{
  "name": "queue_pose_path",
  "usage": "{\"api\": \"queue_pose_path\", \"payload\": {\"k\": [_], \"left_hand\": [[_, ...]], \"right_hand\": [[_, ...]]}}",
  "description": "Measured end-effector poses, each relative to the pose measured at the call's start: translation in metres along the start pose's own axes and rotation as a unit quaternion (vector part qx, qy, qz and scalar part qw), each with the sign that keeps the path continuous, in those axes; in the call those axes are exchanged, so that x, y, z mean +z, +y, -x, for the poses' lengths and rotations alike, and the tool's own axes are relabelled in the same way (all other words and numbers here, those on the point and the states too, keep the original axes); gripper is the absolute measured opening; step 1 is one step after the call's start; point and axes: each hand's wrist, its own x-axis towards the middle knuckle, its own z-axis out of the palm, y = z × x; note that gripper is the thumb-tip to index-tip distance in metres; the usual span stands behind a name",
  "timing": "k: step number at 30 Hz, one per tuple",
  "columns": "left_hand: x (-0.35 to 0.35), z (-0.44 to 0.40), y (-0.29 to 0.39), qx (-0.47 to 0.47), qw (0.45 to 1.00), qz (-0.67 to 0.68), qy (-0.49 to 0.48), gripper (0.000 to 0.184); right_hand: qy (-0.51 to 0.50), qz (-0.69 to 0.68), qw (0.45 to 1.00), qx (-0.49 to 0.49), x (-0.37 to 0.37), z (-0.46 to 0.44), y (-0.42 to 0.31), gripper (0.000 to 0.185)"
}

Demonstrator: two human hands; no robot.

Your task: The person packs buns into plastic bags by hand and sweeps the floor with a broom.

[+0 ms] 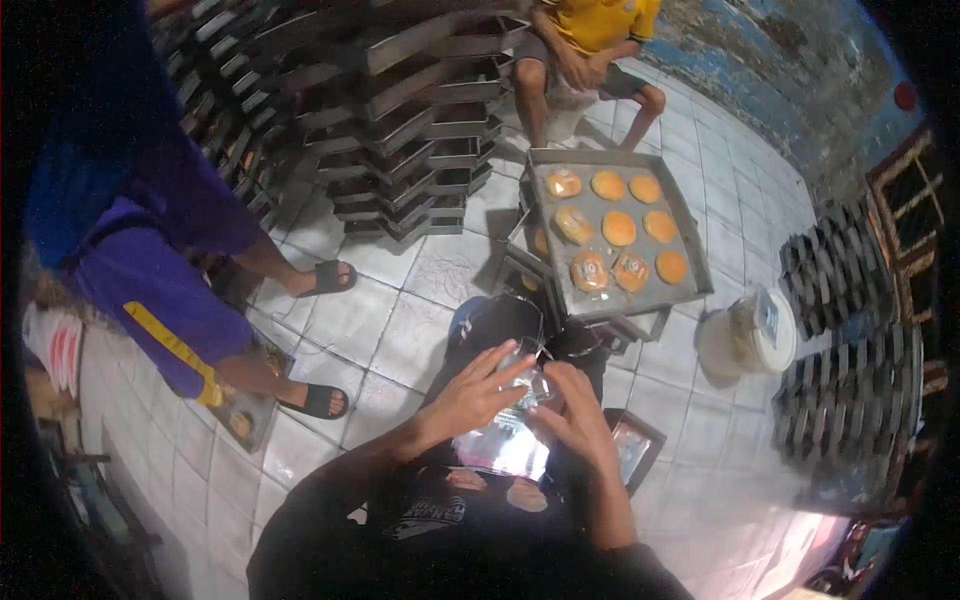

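Shiny clear plastic packaging (505,440) lies over my lap, with printing on its surface. My left hand (478,395) rests on its upper left part, fingers stretched and slightly apart. My right hand (572,405) is at its right side, the thumb across the plastic and the fingers curled; what they hold is too unclear to tell. Beyond my hands, a metal tray (685,293) carries several round golden buns (619,229). Some are in clear printed wrappers, such as the wrapped bun (590,270) at the near left corner.
Stacked metal trays (400,150) stand at the back left, more stacked trays (845,400) at the right. A lidded white bucket (745,335) is right of the bun tray. One person (590,50) sits beyond it; another person (160,270) stands at the left in black sandals.
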Motion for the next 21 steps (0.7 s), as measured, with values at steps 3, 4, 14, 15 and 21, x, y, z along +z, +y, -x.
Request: {"api": "queue_pose_path", "payload": {"k": [3,4,14,15,21], "left_hand": [[-0.014,-0.017,0.03,-0.104,0.983,0.144,0.043,0.038],[-0.015,-0.022,0.038,-0.245,0.925,0.278,0.079,0.034],[-0.017,-0.034,-0.003,-0.422,0.708,0.565,0.042,0.023],[-0.027,-0.044,-0.001,-0.442,0.643,0.614,0.121,0.024],[0.004,-0.032,-0.028,-0.466,0.685,0.546,0.123,0.026]], "right_hand": [[-0.021,0.158,0.985,-0.072,-0.02,0.019,0.002,0.015],[-0.012,0.158,0.985,-0.064,-0.037,0.015,-0.016,0.015],[-0.015,-0.469,0.876,0.11,-0.105,-0.039,0.079,0.028],[0.023,-0.614,0.788,0.052,-0.102,-0.042,0.119,0.03],[-0.011,0.112,0.967,0.227,-0.116,-0.134,0.22,0.033]]}}
